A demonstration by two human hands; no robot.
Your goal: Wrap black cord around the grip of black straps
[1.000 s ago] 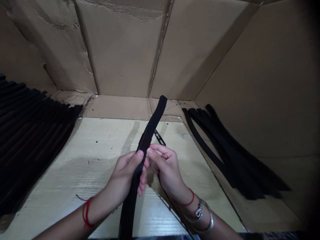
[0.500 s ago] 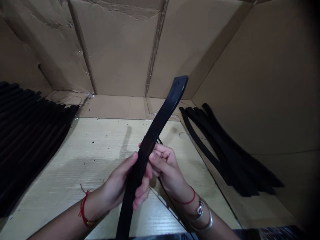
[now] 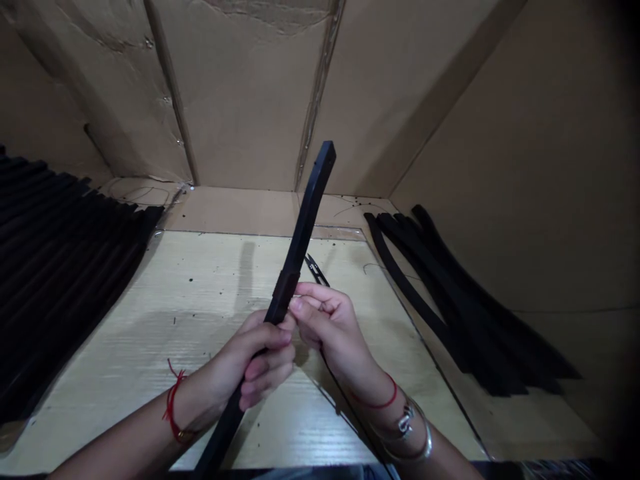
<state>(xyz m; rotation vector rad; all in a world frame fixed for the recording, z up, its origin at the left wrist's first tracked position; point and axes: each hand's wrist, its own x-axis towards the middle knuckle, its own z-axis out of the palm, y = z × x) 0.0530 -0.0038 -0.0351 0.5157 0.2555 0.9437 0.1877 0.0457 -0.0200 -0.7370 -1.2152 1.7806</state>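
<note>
A long black strap [image 3: 309, 210] with a curved upper end slants upward in front of me, its narrow edge facing me. A wider sleeve-like band [image 3: 287, 285] sits around it above my grip. My left hand [image 3: 263, 353] is closed around the strap below that band. My right hand [image 3: 327, 320] is closed, with thumb and forefinger pinched at the strap's right edge beside the band. Dark pointed blades of thread snips [image 3: 317, 270] stick out past its fingers; their handle is hidden in the hand. A dark cord [image 3: 350, 410] runs from below this hand toward the bottom edge.
Many similar dark straps [image 3: 65, 280] lie in a row at the left. Several more [image 3: 465, 313] are fanned out on the right. Cardboard walls [image 3: 245, 100] enclose the back and right of the pale table board [image 3: 210, 267], which has small dark specks on it.
The strap has been turned from its broad face to its narrow edge, and its upper end has swung left. My left fingers have wrapped around it; the snips' blades show more.
</note>
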